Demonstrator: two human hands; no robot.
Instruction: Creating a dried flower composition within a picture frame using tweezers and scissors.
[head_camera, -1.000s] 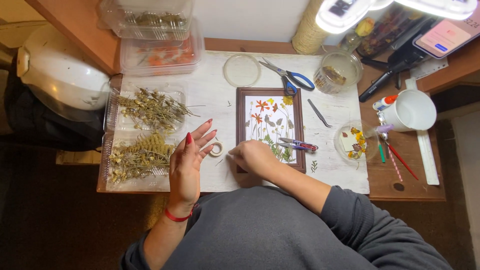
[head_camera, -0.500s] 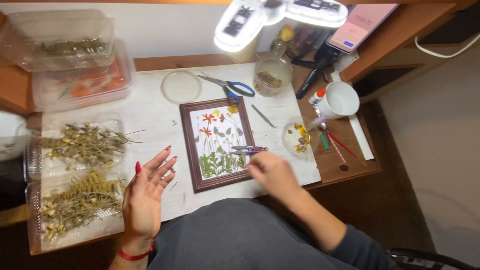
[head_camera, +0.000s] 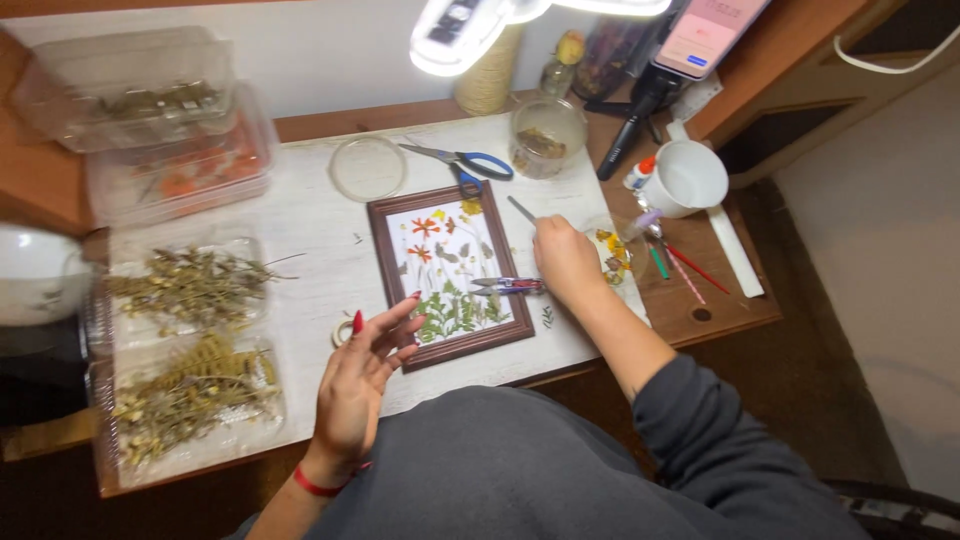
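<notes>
Containers: two clear plastic lidded boxes are sitting stacked at the far left, the upper (head_camera: 125, 85) holding greenish dried stems, the lower (head_camera: 180, 165) showing orange pieces. Two open clear trays of dried sprigs, one (head_camera: 185, 285) above the other (head_camera: 185, 400), are lying along the left edge. A round clear dish (head_camera: 367, 168) is lying flat beside blue-handled scissors (head_camera: 465, 165); a clear cup of brown bits (head_camera: 545, 135) is standing behind them. A white mug (head_camera: 690, 180) and a small glue bottle (head_camera: 640, 172) are standing to the right.

Surface and room: a white-topped table (head_camera: 300, 215) is adjoining a brown wooden desk (head_camera: 700, 300), against a pale wall, under a lit ring lamp (head_camera: 470, 30); a phone on a stand (head_camera: 700, 30) is glowing pink.

Work piece: a brown wooden frame (head_camera: 385, 250) is lying flat at table centre, slightly tilted, holding pressed orange flowers and green leaves on white backing. Small snips (head_camera: 510, 286) are resting across its right edge.

Hands: the left hand (head_camera: 365, 375) is hovering open, fingers spread, at the frame's lower left corner, grasping nothing. The right hand (head_camera: 565, 262) is lying loosely curled just right of the frame, between it and a small dish of petals (head_camera: 610, 255); whether it is gripping anything cannot be told.
</notes>
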